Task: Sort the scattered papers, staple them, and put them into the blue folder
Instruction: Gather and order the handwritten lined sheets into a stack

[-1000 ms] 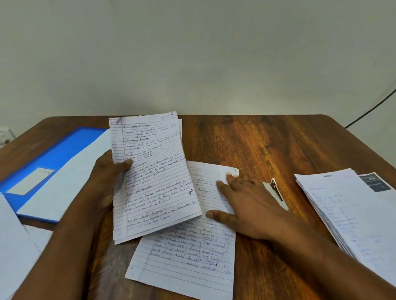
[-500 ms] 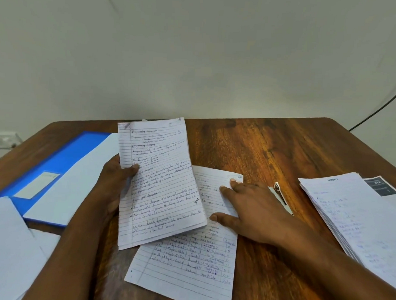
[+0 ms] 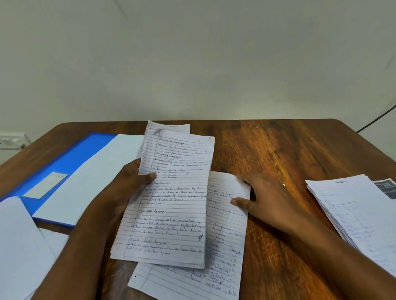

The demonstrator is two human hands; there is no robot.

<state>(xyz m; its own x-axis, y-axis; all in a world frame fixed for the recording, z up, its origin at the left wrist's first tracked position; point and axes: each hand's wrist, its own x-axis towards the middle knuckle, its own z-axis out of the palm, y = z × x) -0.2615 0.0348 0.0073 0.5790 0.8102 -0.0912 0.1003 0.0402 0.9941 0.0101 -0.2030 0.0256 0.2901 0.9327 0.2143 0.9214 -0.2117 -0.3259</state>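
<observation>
My left hand (image 3: 126, 187) grips a bundle of lined handwritten sheets (image 3: 175, 200) and holds it upright above the table, thumb on the front page. Under it a single lined sheet (image 3: 223, 240) lies on the wooden table (image 3: 282, 148). My right hand (image 3: 269, 201) pinches that sheet's right edge near the top corner, thumb on the paper, and the edge looks slightly lifted. The blue folder (image 3: 80, 159) lies at the left with a plain white sheet (image 3: 97, 180) on top of it. The stapler is hidden behind my right hand.
A thick stack of printed and written pages (image 3: 358, 213) sits at the right edge of the table. Blank white papers (image 3: 12, 244) lie at the near left corner. A wall socket (image 3: 6, 141) is at far left, a black cable (image 3: 384, 113) at far right.
My left hand has raised the bundle and turned it more upright. My right hand slid from lying flat on the sheet to its right edge, now covering the stapler.
</observation>
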